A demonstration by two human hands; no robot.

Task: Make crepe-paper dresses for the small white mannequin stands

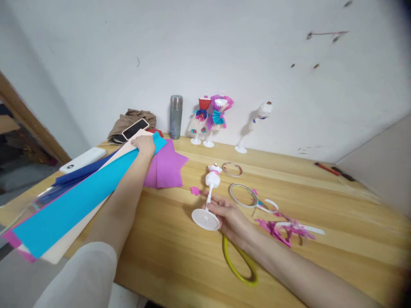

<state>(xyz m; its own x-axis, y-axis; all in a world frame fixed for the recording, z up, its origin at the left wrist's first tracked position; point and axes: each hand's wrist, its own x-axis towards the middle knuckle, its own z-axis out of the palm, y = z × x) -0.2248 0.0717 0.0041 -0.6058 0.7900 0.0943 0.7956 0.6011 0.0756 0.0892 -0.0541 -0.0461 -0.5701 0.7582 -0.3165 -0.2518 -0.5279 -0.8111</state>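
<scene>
Two dressed mannequins (199,114) stand complete; my right grip (230,214) holds a skirtless mannequin (212,179), apparently unfinished. My left grip (144,143) contacts coloured sheets (80,203), closure indeterminate.

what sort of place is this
Probably a small craft workspace at a wooden table, perhaps in a home: miniature dress forms in colourful outfits stand near the wall, long coloured sheets lie at the left, and pink scraps are scattered at the right.

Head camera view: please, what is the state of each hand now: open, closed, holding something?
Left hand: fingers curled over blue and peach sheets; whether it grips cannot be told.
Right hand: closed, holding the white miniature dress form by its stem.
</scene>
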